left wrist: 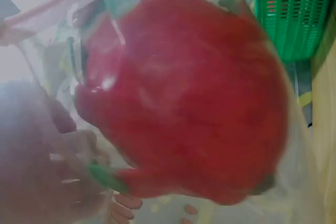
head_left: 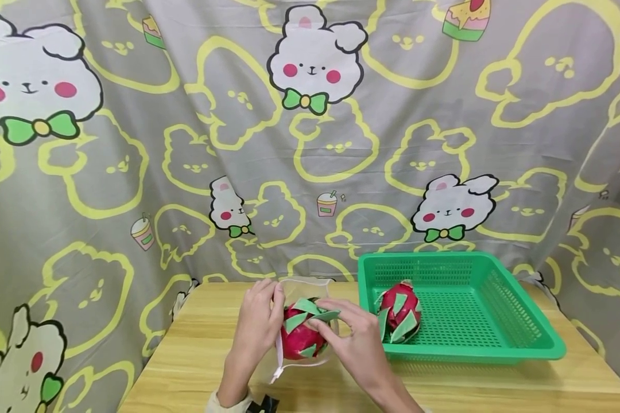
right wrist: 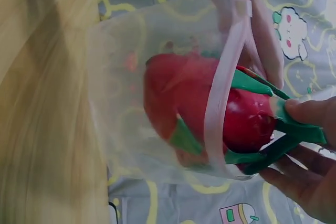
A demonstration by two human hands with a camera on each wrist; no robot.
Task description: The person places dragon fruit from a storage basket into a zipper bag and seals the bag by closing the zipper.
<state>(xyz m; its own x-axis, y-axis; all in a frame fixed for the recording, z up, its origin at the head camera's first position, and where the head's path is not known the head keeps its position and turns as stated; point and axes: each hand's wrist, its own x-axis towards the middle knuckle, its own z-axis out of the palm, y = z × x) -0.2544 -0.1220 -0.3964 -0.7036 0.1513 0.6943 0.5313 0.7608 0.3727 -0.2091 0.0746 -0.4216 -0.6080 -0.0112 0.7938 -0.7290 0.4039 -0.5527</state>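
Observation:
A red dragon fruit [head_left: 301,338] with green scales sits partly inside a clear zip bag [right wrist: 123,108]. The bag's mouth, edged by a white zip strip with a slider, stands open around the fruit's leafy end in the right wrist view. My left hand [head_left: 258,318] holds the bag at its mouth, on the left side. With thumb and fingers, my right hand [head_left: 359,341] pinches the green scales at the end that sticks out. Through the film, the fruit's red body fills most of the left wrist view.
A green plastic basket [head_left: 496,351] with perforated walls stands on the right of the wooden table [head_left: 186,350]. Another dragon fruit [head_left: 402,312] lies at its left end. A patterned curtain [head_left: 310,155] hangs behind the table.

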